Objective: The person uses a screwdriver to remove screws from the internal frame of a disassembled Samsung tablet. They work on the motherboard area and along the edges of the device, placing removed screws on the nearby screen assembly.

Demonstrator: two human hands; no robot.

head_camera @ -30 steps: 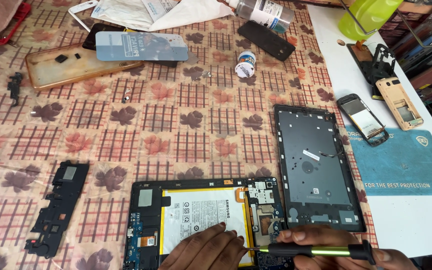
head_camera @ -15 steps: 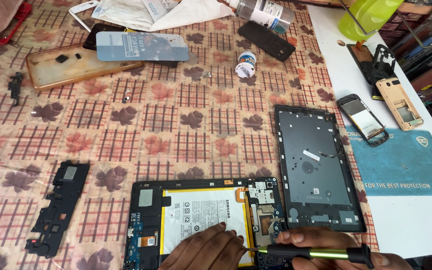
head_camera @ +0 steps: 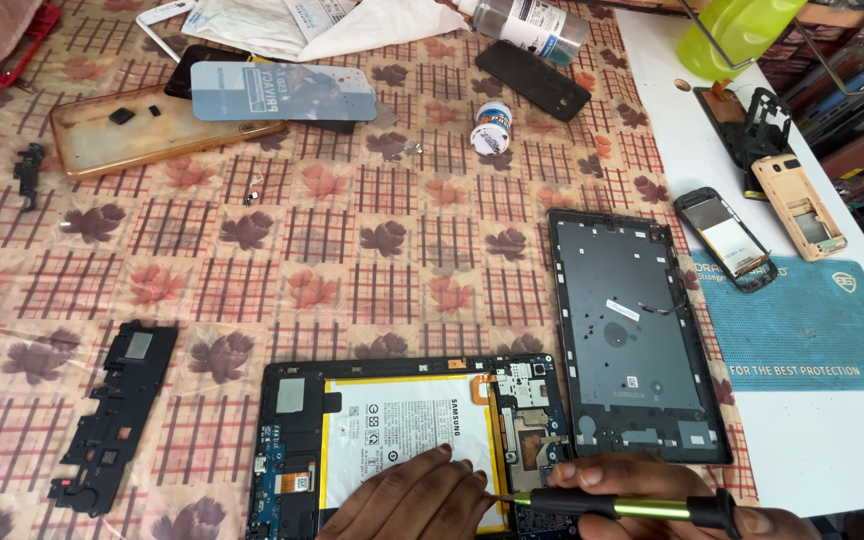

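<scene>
I see both hands low at the near edge of the view, partly cut off by it, so there is little room behind them. My left hand [head_camera: 407, 497] rests fingers-down on the white battery [head_camera: 407, 430] of the opened tablet [head_camera: 402, 445]; it grips nothing. My right hand [head_camera: 642, 490] is closed around a screwdriver [head_camera: 617, 507] with a black and green handle, lying almost level, its thin tip pointing left and meeting the left fingertips at the battery's right edge.

The tablet lies flat on the tabletop [head_camera: 352, 270], right under the hands, its back off: black frame, yellow-bordered battery with a printed white label, a blue board strip to the left of the hands and a dark circuit board just above the right hand. The grey back cover [head_camera: 632, 330] lies just beside it, up and right of the right hand, inside face up with a small white sticker.

Far left of the left hand lies a black plastic bracket [head_camera: 112, 415], well apart. The patterned cloth ahead of the hands is open up to a small white round tub [head_camera: 492, 128]. To the right of the right hand a blue mat [head_camera: 802, 325] with white lettering covers the white surface, with a small opened phone [head_camera: 727, 240] at its far edge. Far ahead and left lie a clear amber phone case [head_camera: 142, 138] and a bluish screen protector sheet [head_camera: 282, 92].
</scene>
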